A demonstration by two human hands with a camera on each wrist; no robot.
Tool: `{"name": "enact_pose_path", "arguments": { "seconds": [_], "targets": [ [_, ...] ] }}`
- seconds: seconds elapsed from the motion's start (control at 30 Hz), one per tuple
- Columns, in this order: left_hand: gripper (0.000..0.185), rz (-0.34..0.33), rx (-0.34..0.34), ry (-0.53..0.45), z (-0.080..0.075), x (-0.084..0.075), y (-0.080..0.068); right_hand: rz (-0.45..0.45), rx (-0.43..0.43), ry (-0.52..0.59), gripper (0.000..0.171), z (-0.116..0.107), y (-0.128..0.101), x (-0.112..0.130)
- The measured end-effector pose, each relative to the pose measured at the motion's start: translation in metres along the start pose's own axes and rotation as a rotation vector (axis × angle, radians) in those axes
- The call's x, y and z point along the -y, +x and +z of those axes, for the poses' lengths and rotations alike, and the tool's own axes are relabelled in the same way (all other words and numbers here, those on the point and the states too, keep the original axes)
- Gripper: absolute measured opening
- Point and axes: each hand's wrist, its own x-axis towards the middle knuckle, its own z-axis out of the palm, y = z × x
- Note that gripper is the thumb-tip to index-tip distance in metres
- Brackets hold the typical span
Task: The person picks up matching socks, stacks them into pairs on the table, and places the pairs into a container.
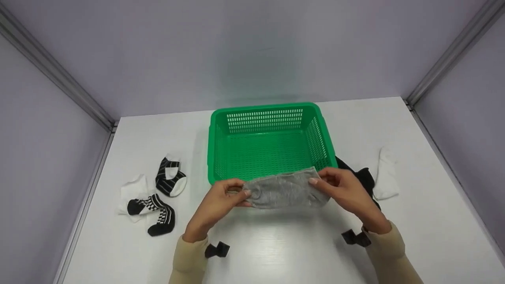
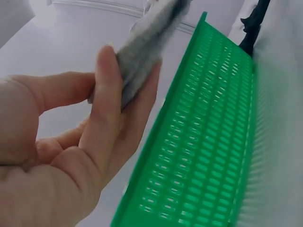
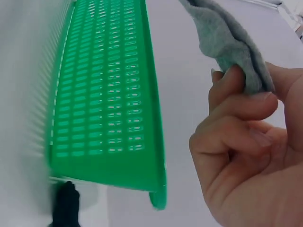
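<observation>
A white table, walled on three sides by pale panels, carries everything here. At its middle stands a green slotted plastic basket, open side up and with nothing visible inside, its near rim just beyond the hands.

Stretched between the two hands, above the table and against that near rim, is a grey sock. It lies crosswise, left to right, and looks doubled over, judging by the thick folded edge seen from both wrist views. Held taut from both ends like this, it stays flat and even.

The left hand pinches the sock's left end, thumb on one face and fingers on the other; the left wrist view shows the fabric clamped between thumb and forefinger. The right hand pinches the right end in the same way, fingertips curled over the edge with the thumb underneath.

On the left of the table, well apart from the basket, lie black-and-white patterned socks, loosely scattered, some over a plain white one. On the right, just beside the basket's near right corner, a black sock is partly hidden behind the right hand, with a white sock further right.
</observation>
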Motion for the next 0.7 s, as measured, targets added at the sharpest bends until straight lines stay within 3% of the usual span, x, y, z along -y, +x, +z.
{"name": "enact_pose_path", "arguments": {
  "seconds": [0.27,0.57,0.7],
  "targets": [
    [0.028,0.072,-0.094,-0.025,-0.015,-0.040,0.019,-0.002,-0.056,-0.132,0.028,-0.011,0.028,0.026],
    [0.033,0.141,-0.215,0.003,-0.027,-0.069,0.054,-0.004,-0.069,-0.023,0.031,-0.024,0.065,0.038],
    [0.039,0.157,-0.279,0.039,-0.029,-0.082,0.074,-0.020,-0.105,-0.054,0.033,-0.028,0.083,0.041]
  ]
}}
